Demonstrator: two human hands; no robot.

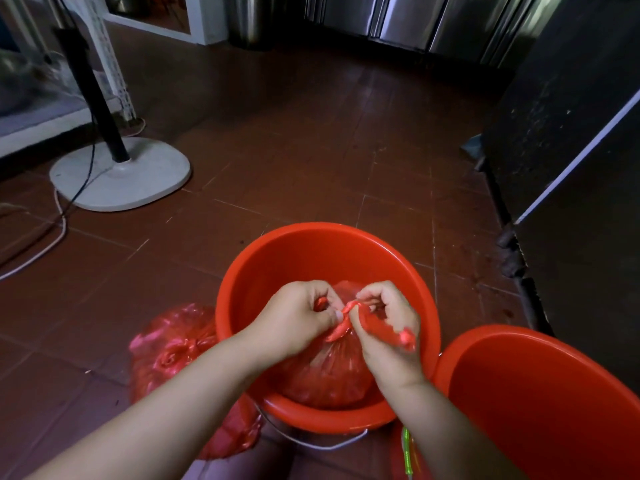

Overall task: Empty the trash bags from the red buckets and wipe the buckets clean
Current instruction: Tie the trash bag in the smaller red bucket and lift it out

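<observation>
Tying: both hands work the twisted neck of the bag (322,372) that sits inside the middle bucket (311,251).
Left hand (298,317): fingers curled, thumb and forefinger pinching one twisted ear of the bag at its knot.
Right hand (388,327): fingers curled round the other ear, whose loose tail sticks out at 4 o'clock of the fist.
Bag place: low in the bucket, toward its 6 o'clock wall, the knot topmost.
Doing it well: I judge the knot needs a firm, even pull on both ears, kept close to the neck so the thin film does not tear; then lift by the knot, straight up, clear of the rim.
Second bag (166,348): already knotted, on the floor at 9 o'clock of the bucket, touching its wall.
Second bucket (554,393): at 3 o'clock, just beside the first; no bag shows in it.
Materials: bags are thin, translucent red film, crinkled and glossy; buckets are smooth, rigid red plastic, round, flaring upward; a wire handle (329,445) hangs at 6 o'clock.
Floor (277,150): dark red tiles, matte, with pale joints.
Wiping: not yet begun; no cloth is in view.
</observation>
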